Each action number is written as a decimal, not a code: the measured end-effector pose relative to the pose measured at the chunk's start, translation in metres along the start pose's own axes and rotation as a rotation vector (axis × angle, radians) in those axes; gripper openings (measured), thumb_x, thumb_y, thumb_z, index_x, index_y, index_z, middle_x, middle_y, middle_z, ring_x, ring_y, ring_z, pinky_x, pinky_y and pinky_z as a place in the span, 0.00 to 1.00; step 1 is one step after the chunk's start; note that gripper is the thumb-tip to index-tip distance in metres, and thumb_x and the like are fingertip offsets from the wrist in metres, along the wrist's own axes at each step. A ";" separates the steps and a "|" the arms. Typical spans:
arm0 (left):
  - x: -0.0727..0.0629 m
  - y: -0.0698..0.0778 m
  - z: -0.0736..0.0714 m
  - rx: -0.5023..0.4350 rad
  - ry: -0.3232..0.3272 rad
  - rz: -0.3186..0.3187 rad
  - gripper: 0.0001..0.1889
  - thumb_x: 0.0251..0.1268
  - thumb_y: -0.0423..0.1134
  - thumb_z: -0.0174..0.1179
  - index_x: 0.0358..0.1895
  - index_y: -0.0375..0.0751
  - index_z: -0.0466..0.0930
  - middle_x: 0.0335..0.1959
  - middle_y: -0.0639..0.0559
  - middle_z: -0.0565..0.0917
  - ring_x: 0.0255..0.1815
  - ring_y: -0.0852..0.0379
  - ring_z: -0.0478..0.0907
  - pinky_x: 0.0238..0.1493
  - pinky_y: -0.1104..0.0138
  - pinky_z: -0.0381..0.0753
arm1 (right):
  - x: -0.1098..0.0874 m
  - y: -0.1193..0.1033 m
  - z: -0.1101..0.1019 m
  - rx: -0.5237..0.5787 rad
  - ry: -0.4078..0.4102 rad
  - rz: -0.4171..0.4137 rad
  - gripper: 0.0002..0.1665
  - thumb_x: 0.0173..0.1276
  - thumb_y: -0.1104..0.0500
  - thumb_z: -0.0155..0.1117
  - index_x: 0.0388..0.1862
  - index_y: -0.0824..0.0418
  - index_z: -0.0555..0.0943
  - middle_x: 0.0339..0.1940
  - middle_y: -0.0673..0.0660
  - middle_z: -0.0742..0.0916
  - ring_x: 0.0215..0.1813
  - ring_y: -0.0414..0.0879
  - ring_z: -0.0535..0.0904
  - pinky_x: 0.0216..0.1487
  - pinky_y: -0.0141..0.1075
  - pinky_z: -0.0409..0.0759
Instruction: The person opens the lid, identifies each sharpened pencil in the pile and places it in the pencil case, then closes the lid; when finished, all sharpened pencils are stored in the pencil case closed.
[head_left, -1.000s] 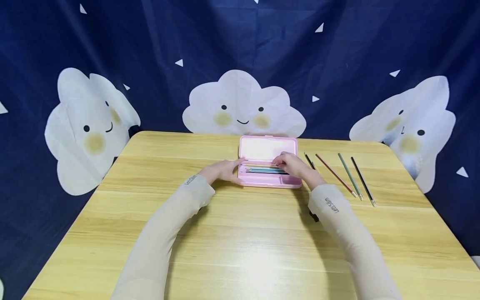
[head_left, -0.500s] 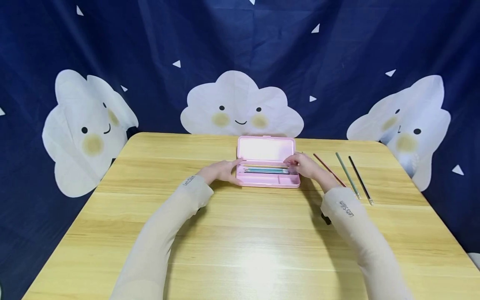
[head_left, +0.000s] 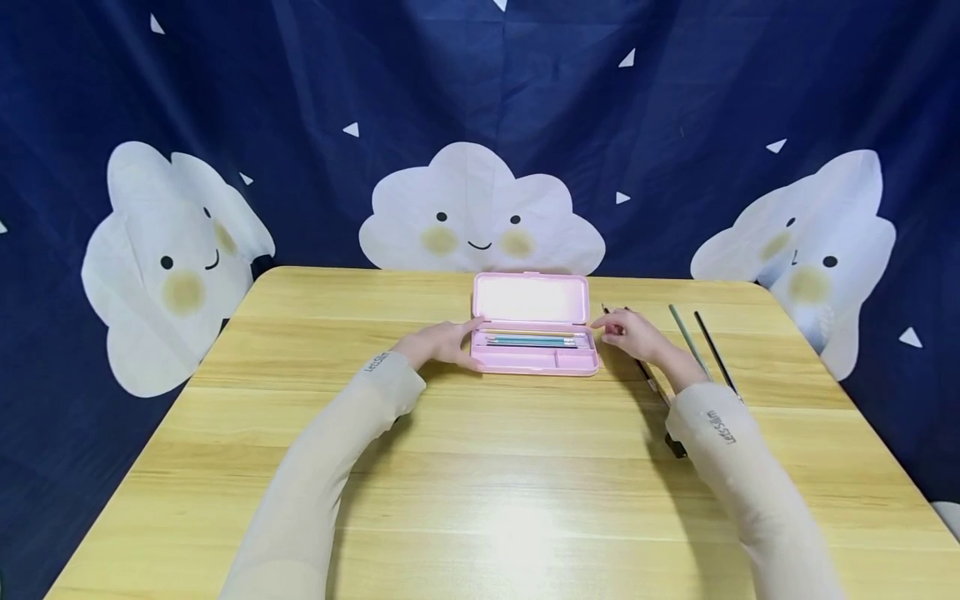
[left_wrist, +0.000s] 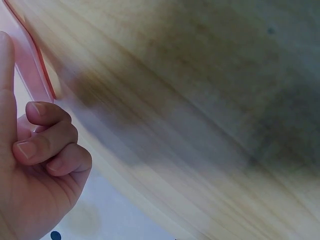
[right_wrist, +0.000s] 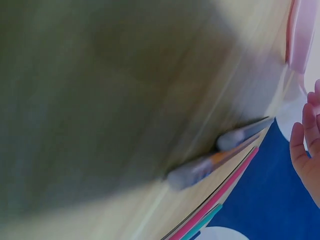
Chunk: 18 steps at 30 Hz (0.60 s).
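Observation:
A pink pencil case (head_left: 517, 360) lies open on the table, its lid (head_left: 531, 298) tipped back. Several pencils (head_left: 528, 340), blue, yellow and dark, lie lengthwise in its long rear compartment. My left hand (head_left: 442, 342) holds the case's left end between thumb and index finger; the left wrist view shows the other fingers (left_wrist: 52, 135) curled. Just right of the case, my right hand (head_left: 633, 333) hovers over the loose pencils with fingers loosely bent, nothing visibly held. Under it runs a dark pencil (head_left: 651, 379). A red pencil (right_wrist: 215, 195) shows in the right wrist view.
Farther right lie a green pencil (head_left: 686, 333) and a black pencil (head_left: 716, 354), partly hidden by the right sleeve (head_left: 720, 442). Behind the wooden table (head_left: 465, 467) hangs a blue curtain (head_left: 300, 92) with white clouds.
My right hand has drawn out of the pencil case, leaving the pencils' eraser ends uncovered, and moved right over the loose pencils. The left hand stays at the case's left end.

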<state>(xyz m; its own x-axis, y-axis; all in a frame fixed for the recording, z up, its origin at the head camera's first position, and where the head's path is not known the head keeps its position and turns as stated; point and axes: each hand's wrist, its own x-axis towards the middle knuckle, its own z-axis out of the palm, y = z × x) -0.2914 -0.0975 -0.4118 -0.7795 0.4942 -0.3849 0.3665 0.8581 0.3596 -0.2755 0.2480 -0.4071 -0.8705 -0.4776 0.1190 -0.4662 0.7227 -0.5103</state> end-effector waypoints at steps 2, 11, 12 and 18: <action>0.000 0.000 0.000 -0.003 0.003 0.007 0.53 0.48 0.63 0.61 0.73 0.55 0.37 0.69 0.37 0.57 0.68 0.44 0.57 0.66 0.56 0.56 | -0.004 0.002 -0.002 0.000 0.003 0.001 0.12 0.58 0.74 0.59 0.43 0.75 0.79 0.24 0.55 0.75 0.30 0.46 0.67 0.34 0.38 0.68; 0.001 -0.002 0.001 0.000 0.005 0.020 0.54 0.48 0.63 0.62 0.73 0.54 0.37 0.69 0.38 0.57 0.68 0.45 0.57 0.66 0.56 0.57 | -0.021 0.009 -0.010 -0.014 -0.003 0.027 0.14 0.58 0.74 0.59 0.44 0.76 0.77 0.23 0.54 0.75 0.30 0.45 0.68 0.35 0.38 0.69; 0.002 -0.002 0.001 0.000 0.007 0.020 0.53 0.48 0.63 0.62 0.73 0.55 0.37 0.69 0.38 0.57 0.68 0.45 0.57 0.66 0.56 0.57 | -0.023 0.010 -0.011 -0.012 -0.007 0.038 0.14 0.58 0.74 0.59 0.45 0.76 0.77 0.24 0.55 0.75 0.30 0.45 0.68 0.34 0.38 0.69; 0.002 -0.003 0.001 -0.002 0.007 0.026 0.53 0.49 0.63 0.61 0.73 0.55 0.37 0.69 0.38 0.57 0.68 0.45 0.57 0.66 0.56 0.57 | -0.033 0.016 -0.014 0.002 -0.023 0.085 0.15 0.59 0.73 0.59 0.47 0.76 0.76 0.27 0.58 0.78 0.31 0.46 0.69 0.34 0.38 0.69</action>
<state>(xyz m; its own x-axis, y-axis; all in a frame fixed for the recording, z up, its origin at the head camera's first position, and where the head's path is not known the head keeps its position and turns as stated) -0.2934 -0.0993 -0.4149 -0.7732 0.5154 -0.3696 0.3857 0.8447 0.3711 -0.2564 0.2825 -0.4079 -0.9029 -0.4262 0.0557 -0.3908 0.7599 -0.5195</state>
